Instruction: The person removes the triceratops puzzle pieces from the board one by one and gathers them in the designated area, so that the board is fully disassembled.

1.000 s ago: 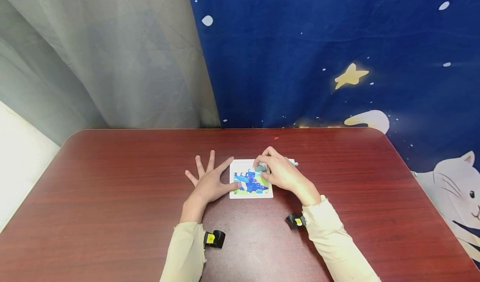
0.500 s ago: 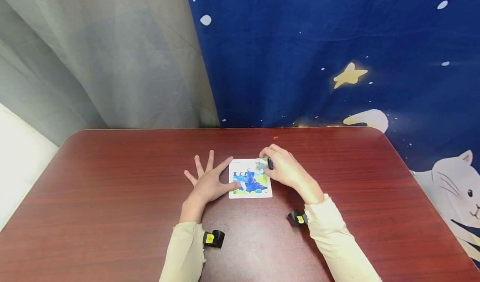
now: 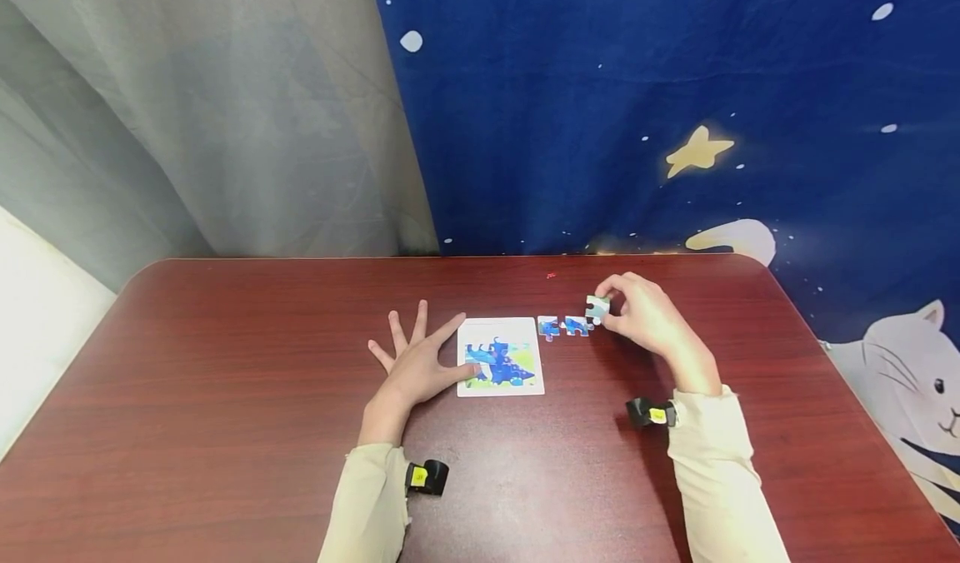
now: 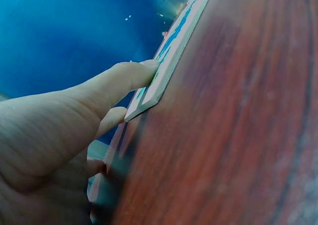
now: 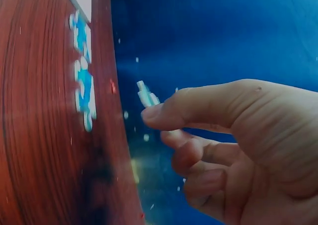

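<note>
A square jigsaw puzzle [image 3: 504, 355] in a white frame [image 3: 487, 325] lies on the table, its lower part filled with a blue picture. My left hand [image 3: 417, 370] is spread beside it, the thumb resting on the frame's left side and the index fingertip at the upper left corner. Above the table, right of the frame, my right hand [image 3: 648, 317] pinches a pale green and white puzzle piece [image 3: 597, 307] between thumb and fingers. Two loose blue puzzle pieces, a left piece [image 3: 549, 327] and a right piece [image 3: 576, 326], lie between the frame and that hand.
The reddish-brown wooden table [image 3: 247, 396] has rounded far corners. Behind it hang a grey curtain [image 3: 262, 130] and a blue star-patterned curtain [image 3: 540, 113]. A tiny red bit [image 3: 551, 276] lies near the far edge.
My right hand has lifted the pale piece out of the frame's upper right and carried it to the right, uncovering the loose blue pieces. The left hand has stayed in place.
</note>
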A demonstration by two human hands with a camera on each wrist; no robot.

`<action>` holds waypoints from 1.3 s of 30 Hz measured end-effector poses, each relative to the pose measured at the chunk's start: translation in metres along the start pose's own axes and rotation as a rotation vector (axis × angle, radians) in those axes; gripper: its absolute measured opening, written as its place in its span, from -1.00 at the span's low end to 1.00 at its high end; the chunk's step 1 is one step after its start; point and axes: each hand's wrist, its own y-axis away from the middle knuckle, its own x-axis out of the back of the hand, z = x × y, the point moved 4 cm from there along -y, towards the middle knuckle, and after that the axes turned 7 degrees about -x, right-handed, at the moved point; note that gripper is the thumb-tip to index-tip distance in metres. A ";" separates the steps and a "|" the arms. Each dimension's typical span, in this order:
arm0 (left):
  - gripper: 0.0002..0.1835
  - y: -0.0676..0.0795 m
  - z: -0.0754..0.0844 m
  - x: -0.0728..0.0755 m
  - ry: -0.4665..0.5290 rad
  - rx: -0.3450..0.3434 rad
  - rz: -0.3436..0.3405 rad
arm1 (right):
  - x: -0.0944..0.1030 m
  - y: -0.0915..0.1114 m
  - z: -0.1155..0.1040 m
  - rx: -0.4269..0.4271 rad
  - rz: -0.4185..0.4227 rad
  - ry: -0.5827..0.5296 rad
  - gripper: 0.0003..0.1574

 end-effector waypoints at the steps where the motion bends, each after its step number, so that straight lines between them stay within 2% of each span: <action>1: -0.13 0.000 0.000 0.000 0.000 -0.001 0.002 | 0.000 0.001 0.003 -0.015 -0.015 0.001 -0.66; 10: -0.13 -0.002 -0.001 -0.002 0.024 -0.014 0.008 | -0.006 0.002 0.022 -0.092 -0.133 0.008 -0.70; 15: -0.13 -0.003 0.000 -0.002 0.030 -0.020 0.002 | -0.009 0.004 0.029 -0.106 -0.168 0.007 -0.70; 39: -0.12 -0.003 -0.003 -0.002 0.010 0.000 -0.004 | -0.019 0.000 0.034 -0.098 -0.174 0.003 -0.69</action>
